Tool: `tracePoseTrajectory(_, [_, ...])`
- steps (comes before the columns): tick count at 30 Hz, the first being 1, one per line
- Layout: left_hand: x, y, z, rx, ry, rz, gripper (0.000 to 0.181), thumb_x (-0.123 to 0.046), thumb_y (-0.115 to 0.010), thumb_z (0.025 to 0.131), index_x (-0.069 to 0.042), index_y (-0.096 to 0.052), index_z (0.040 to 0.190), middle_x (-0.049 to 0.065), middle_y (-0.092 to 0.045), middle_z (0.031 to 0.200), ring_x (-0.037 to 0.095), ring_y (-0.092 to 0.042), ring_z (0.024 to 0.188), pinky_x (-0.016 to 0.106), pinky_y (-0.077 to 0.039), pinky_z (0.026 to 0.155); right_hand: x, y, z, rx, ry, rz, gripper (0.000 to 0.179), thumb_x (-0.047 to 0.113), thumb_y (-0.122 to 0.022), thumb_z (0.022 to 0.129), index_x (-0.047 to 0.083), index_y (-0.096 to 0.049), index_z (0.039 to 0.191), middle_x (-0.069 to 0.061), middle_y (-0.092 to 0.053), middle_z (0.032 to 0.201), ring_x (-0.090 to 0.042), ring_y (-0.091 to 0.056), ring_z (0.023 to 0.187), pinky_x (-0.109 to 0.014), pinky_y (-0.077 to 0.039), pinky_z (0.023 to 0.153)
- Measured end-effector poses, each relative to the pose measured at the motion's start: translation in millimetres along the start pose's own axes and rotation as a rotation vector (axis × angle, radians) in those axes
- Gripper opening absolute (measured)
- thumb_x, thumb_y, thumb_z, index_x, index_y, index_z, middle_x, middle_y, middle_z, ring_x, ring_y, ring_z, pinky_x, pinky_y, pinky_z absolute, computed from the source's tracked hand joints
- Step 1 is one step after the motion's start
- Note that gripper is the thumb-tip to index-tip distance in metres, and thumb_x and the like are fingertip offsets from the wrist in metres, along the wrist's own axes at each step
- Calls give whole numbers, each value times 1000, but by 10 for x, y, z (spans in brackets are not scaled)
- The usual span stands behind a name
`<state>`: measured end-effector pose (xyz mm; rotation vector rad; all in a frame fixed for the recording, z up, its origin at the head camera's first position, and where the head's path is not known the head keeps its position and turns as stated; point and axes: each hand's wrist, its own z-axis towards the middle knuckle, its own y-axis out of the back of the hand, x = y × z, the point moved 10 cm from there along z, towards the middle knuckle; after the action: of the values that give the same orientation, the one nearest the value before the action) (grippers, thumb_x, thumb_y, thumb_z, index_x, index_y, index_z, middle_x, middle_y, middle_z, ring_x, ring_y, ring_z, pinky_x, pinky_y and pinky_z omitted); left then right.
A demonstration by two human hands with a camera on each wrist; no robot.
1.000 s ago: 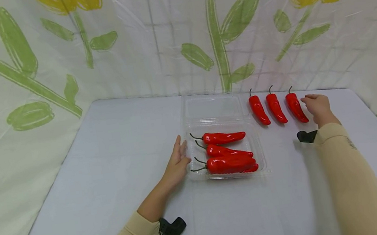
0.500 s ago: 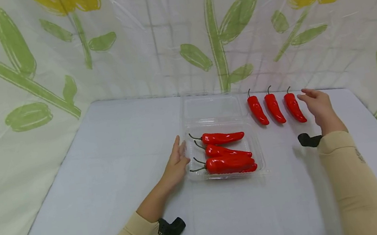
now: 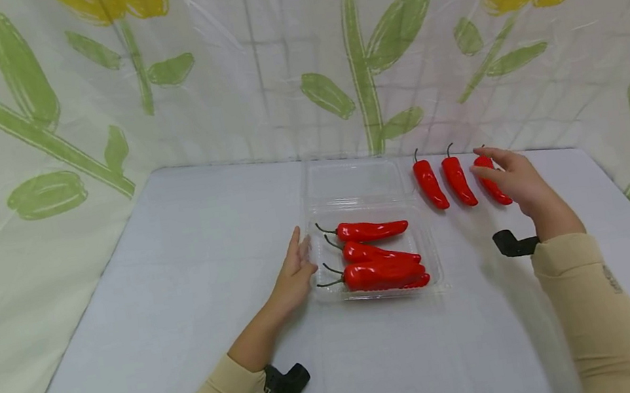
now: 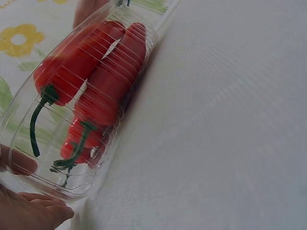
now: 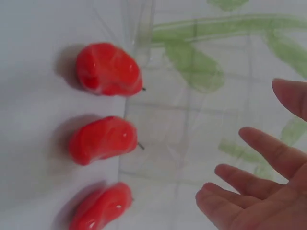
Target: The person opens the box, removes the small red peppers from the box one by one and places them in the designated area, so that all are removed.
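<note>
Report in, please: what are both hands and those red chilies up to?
Left fingers touching plastic container. Right fingers empty, near rightmost loose red chili. Lid open, nothing visibly blocking.

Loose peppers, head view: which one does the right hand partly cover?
The rightmost pepper in the row of three: the right hand hides part of it, while the left pepper and middle pepper show whole.

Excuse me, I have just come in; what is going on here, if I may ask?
A person's left hand rests against the left end of a clear container, which holds several red peppers, its lid open. Three more peppers lie in a row on the table beside it. The right hand hovers by the rightmost pepper, holding nothing.
</note>
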<state>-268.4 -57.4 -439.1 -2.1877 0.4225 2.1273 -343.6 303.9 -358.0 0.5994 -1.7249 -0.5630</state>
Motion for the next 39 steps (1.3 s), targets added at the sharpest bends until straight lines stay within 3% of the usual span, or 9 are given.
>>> tracePoseTrajectory(12, [15, 3, 0, 2, 4, -3, 73, 5, -34, 86, -4, 0, 149, 23, -18, 153, 34, -16, 143, 50, -14, 115, 220, -303, -219, 129, 107, -101, 72, 40, -53, 91, 9, -22, 149, -23, -18, 153, -47, -18, 138, -59, -33, 102])
tracePoseTrajectory(18, [8, 10, -4, -5, 9, -6, 72, 5, -34, 87, -4, 0, 150, 22, -18, 153, 33, -16, 143, 49, -13, 115, 332, -422, -333, 157, 157, -119, 71, 35, -59, 89, 8, -28, 147, -22, -23, 152, -45, -23, 137, -56, -40, 98])
tracePoseTrajectory(32, [19, 2, -4, 5, 10, -7, 72, 4, -34, 87, -5, 1, 150, 22, -18, 154, 33, -16, 143, 50, -13, 115, 459, -700, -554, 213, 222, -151, 70, 38, -63, 85, 12, -36, 144, -20, -31, 149, -45, -29, 135, -53, -43, 95])
tracePoseTrajectory(39, [16, -5, -7, 14, -13, -7, 72, 6, -34, 86, -3, 0, 149, 24, -17, 153, 35, -15, 142, 50, -15, 114, 564, -902, -660, 262, 316, -145, 65, 35, -65, 84, 15, -41, 141, -16, -39, 146, -44, -33, 134, -52, -44, 95])
